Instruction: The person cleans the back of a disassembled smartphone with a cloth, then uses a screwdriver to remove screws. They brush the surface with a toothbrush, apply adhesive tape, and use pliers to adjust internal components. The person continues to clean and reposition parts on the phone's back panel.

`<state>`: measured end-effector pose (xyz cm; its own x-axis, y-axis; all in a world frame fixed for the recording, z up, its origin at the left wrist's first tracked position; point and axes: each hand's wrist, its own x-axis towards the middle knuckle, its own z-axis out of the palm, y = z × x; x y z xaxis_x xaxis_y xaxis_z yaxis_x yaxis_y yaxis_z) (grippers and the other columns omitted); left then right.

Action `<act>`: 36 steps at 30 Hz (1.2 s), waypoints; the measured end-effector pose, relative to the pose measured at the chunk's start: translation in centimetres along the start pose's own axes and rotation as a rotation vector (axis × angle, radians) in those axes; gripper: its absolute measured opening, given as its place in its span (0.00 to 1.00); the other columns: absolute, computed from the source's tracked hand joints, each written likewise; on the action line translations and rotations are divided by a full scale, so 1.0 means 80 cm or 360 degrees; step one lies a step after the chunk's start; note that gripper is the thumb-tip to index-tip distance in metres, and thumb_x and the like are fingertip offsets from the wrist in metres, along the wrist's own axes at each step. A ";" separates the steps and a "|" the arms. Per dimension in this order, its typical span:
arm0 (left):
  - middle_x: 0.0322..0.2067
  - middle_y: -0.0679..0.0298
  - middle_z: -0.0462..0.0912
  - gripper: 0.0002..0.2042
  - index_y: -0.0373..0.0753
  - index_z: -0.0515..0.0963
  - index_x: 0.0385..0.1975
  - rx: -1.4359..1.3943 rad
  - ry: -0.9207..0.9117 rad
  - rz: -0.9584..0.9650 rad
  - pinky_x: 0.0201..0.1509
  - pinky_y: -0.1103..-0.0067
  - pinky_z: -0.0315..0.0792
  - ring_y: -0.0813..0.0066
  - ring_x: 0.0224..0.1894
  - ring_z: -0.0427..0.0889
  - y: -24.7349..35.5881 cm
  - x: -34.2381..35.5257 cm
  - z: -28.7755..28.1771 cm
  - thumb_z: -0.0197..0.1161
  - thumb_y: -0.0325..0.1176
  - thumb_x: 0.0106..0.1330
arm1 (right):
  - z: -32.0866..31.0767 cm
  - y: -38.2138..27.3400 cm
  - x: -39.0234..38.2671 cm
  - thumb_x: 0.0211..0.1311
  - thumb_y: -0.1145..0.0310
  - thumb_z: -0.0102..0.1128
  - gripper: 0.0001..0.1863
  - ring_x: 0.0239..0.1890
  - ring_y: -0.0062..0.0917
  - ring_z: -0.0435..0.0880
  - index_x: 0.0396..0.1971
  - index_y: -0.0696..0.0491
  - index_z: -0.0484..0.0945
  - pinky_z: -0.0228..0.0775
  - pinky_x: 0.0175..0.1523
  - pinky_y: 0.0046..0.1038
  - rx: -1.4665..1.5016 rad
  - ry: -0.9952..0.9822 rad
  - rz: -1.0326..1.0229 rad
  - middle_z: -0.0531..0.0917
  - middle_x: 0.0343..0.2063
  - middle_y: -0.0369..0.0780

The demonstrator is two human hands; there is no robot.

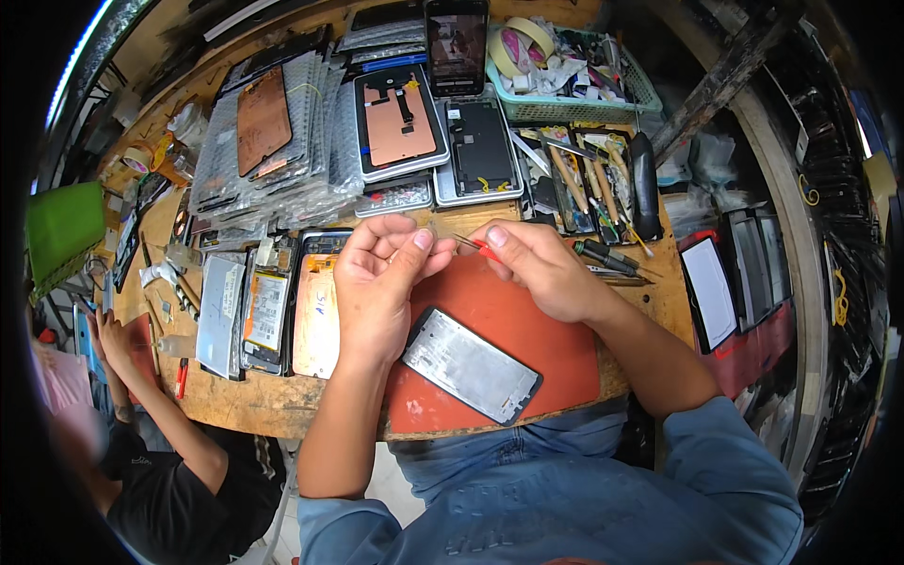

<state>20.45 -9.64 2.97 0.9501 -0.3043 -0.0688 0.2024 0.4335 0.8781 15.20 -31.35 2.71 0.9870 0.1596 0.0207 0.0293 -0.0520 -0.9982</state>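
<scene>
Above a red mat (pixel 565 358), my left hand (pixel 381 282) pinches a tiny thin item between thumb and forefinger, too small to name, with its other fingers curled. My right hand (pixel 537 268) grips a thin metal tool (pixel 484 249) with a red part, its tip reaching toward my left fingertips. Below both hands a silver phone frame (pixel 471 365) with a black edge lies at a slant on the mat.
Stacked wrapped panels (pixel 217 188), phone parts (pixel 266 311), a basket (pixel 589 112) and scattered tools (pixel 593 188) crowd the wooden bench (pixel 217 405). A phone (pixel 456 47) stands upright at the back. A co-worker (pixel 179 480) sits at left. A post (pixel 716 75) rises at right.
</scene>
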 end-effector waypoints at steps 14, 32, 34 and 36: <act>0.43 0.52 0.91 0.11 0.30 0.77 0.53 0.0065 -0.0049 -0.0089 0.55 0.75 0.92 0.65 0.46 0.95 -0.008 -0.010 0.006 0.70 0.19 0.76 | 0.002 -0.007 0.001 0.90 0.59 0.54 0.15 0.31 0.13 0.73 0.55 0.57 0.79 0.70 0.38 0.21 -0.0017 -0.0042 -0.0030 0.78 0.29 0.31; 0.43 0.52 0.91 0.08 0.30 0.79 0.51 0.0149 -0.0163 -0.0109 0.50 0.74 0.92 0.65 0.43 0.95 -0.008 -0.007 -0.004 0.66 0.28 0.83 | 0.006 -0.003 0.001 0.89 0.64 0.56 0.10 0.34 0.07 0.70 0.49 0.57 0.79 0.65 0.39 0.18 -0.0057 0.0071 -0.0173 0.78 0.33 0.27; 0.42 0.53 0.91 0.07 0.30 0.80 0.50 0.0182 -0.0205 -0.0144 0.48 0.75 0.91 0.67 0.41 0.94 -0.009 -0.009 -0.001 0.65 0.28 0.83 | 0.007 -0.001 0.001 0.89 0.64 0.57 0.11 0.35 0.08 0.71 0.50 0.57 0.79 0.67 0.40 0.18 0.0040 0.0055 -0.0131 0.79 0.34 0.28; 0.42 0.53 0.91 0.07 0.31 0.80 0.49 0.0210 -0.0214 -0.0161 0.47 0.76 0.91 0.68 0.40 0.94 -0.009 -0.011 0.002 0.65 0.29 0.83 | 0.009 0.000 0.002 0.89 0.64 0.57 0.11 0.36 0.08 0.73 0.50 0.58 0.79 0.68 0.41 0.18 0.0079 0.0052 -0.0120 0.81 0.35 0.28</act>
<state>19.43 -9.79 2.46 0.8844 -0.4551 -0.1037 0.2540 0.2828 0.9249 15.23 -30.61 2.66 0.9869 0.1290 0.0971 0.0969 0.0080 -0.9953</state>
